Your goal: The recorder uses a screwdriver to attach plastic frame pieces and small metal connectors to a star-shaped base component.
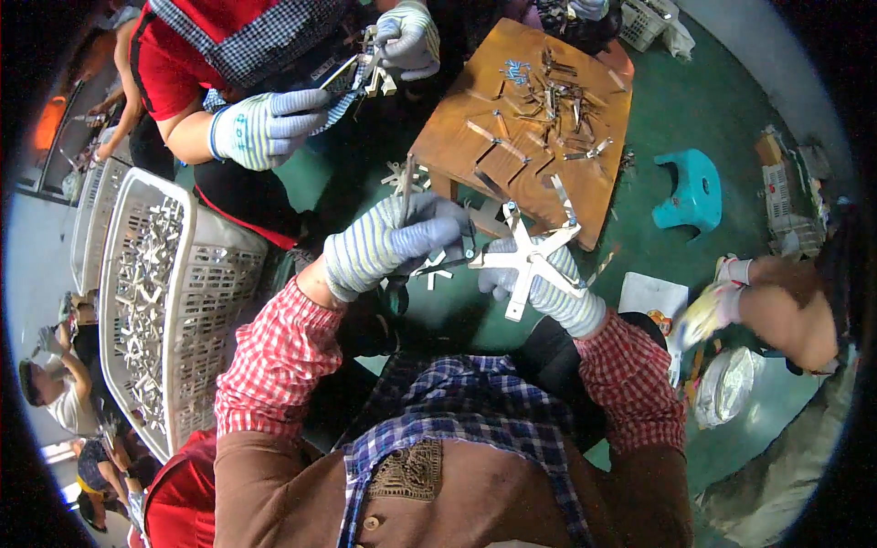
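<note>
My left hand (393, 242), in a striped knit glove, grips a thin metal strip (406, 187) that sticks upward. My right hand (548, 288), gloved the same way, holds a pale star-shaped assembly of crossed metal strips (528, 258) from below. The two hands are close together above my lap. Just beyond them stands a low wooden table (457, 151) with several loose metal strips (548, 110) scattered on it.
A white plastic basket (215, 274) full of finished metal stars sits at my left. A person in red with gloved hands (265, 128) works across from me. A teal stool (690, 187) stands right on the green floor; another person's gloved hand (722, 301) reaches in.
</note>
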The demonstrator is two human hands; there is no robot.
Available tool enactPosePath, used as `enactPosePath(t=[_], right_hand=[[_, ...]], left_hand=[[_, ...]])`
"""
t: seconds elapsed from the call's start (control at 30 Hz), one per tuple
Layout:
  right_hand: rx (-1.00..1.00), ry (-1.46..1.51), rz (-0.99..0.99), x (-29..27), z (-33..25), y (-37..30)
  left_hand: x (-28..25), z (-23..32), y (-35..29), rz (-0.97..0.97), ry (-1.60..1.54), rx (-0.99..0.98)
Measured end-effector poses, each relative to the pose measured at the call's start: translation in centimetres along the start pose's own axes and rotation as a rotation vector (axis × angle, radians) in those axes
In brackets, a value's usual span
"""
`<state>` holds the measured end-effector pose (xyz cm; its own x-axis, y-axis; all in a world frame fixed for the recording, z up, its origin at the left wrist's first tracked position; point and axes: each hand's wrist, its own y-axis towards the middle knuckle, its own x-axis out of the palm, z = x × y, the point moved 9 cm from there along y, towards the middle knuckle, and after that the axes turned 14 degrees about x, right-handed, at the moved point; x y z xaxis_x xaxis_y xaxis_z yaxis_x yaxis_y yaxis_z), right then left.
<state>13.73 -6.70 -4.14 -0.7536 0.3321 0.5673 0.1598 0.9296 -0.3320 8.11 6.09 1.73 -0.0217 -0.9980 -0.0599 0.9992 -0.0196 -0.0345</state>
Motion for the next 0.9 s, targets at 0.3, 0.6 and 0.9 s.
enactPosePath(t=[0.3,0.6,0.9], right_hand=[[0.035,0.277,0.181,-0.5,-2.0,-1.7],[-0.324,-0.999,0.615,-10.0,-0.1,-3.2],[-0.080,-1.665,0.682,-7.0,-1.0,-4.6]], left_hand=[[1.0,-6.2,-2.3,0.278,-0.633,-0.378],[13.7,-14.8,-9.1,0.312,-0.891,-0.507],[7.1,-7.8,-4.6,0.246,-0.422,-0.179]])
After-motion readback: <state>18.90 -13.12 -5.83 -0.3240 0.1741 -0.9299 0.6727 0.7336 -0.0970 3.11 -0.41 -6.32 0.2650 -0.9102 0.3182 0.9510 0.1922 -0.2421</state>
